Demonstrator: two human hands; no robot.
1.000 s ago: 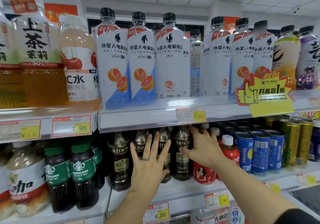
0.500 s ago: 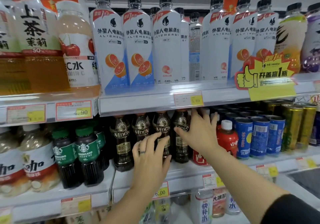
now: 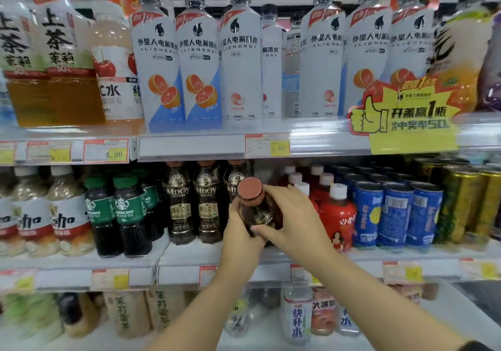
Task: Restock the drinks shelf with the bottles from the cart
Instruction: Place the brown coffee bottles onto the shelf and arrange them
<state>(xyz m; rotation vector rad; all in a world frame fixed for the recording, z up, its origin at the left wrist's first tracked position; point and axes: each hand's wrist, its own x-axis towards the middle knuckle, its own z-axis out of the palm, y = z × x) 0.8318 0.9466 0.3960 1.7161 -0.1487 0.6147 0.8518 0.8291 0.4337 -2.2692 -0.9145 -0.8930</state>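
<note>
A dark coffee bottle (image 3: 256, 211) with a brown cap is tilted toward me in front of the middle shelf (image 3: 211, 253). My left hand (image 3: 241, 235) grips its lower body from the left. My right hand (image 3: 291, 216) wraps it from the right, fingers over the label. Behind it a row of the same dark coffee bottles (image 3: 191, 204) stands upright on the shelf. The bottle's base is hidden by my hands.
Green-labelled coffee bottles (image 3: 119, 212) stand left of the row, red bottles with white caps (image 3: 336, 215) and blue cans (image 3: 395, 212) right of it. Tall white bottles (image 3: 238, 60) fill the upper shelf. More bottles sit on the lower shelf (image 3: 295, 315).
Both hands were open against the coffee bottles in the row; now they have closed on one bottle and drawn it out toward me, tilted. The view has dropped slightly.
</note>
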